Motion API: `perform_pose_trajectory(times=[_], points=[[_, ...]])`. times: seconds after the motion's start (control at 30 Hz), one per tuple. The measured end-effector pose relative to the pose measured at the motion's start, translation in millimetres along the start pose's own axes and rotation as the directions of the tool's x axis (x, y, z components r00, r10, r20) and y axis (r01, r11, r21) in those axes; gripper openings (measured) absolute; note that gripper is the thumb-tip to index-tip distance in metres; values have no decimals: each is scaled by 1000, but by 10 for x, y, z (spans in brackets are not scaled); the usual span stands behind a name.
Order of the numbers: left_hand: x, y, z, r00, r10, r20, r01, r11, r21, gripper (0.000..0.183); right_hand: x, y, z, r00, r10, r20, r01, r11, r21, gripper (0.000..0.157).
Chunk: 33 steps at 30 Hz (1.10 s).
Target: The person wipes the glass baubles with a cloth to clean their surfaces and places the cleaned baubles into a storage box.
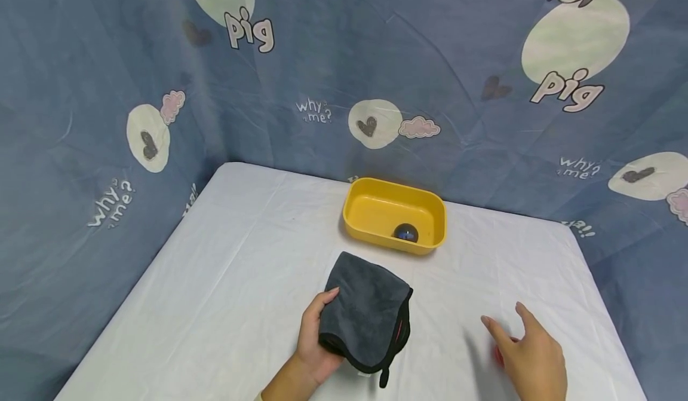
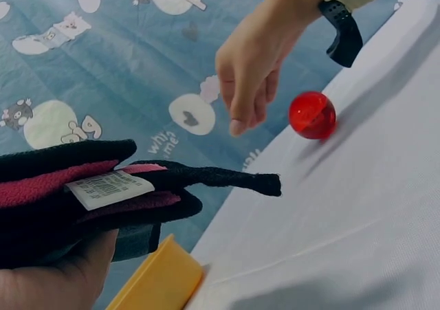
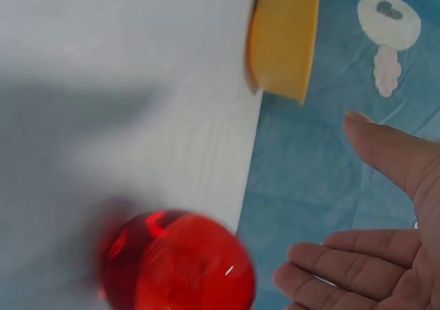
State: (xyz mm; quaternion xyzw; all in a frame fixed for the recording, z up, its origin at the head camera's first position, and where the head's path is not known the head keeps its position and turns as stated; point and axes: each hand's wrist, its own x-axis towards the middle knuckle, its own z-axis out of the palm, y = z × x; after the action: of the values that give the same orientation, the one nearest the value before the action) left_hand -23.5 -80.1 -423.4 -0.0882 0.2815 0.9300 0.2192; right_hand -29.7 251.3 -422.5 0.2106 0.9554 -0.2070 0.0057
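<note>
My left hand [image 1: 317,341] grips a folded dark grey cloth [image 1: 368,305] with black edging, thumb on top and fingers beneath. In the left wrist view the cloth's pink inner layers, a white label [image 2: 110,188] and a black loop show at its edge. On the right, my right hand [image 1: 537,356] hovers over the table with thumb and fingers spread, holding nothing. A clear red ball [image 3: 179,262] rests on the table close by that hand, mostly hidden behind it in the head view.
A yellow tray [image 1: 349,216] stands at the table's back edge, beyond the cloth. Inside it lies a dark blue ball [image 1: 406,232] near the front wall. The white-covered table [image 1: 242,281] is bordered by blue printed curtains [image 1: 301,60].
</note>
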Motion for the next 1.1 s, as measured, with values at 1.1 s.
perform_pose_trajectory(times=[1.1], points=[[-4, -20, -74, 1000, 0, 6, 0, 1000, -12, 54, -23, 355, 314, 998, 18, 67, -11, 994, -110, 81]])
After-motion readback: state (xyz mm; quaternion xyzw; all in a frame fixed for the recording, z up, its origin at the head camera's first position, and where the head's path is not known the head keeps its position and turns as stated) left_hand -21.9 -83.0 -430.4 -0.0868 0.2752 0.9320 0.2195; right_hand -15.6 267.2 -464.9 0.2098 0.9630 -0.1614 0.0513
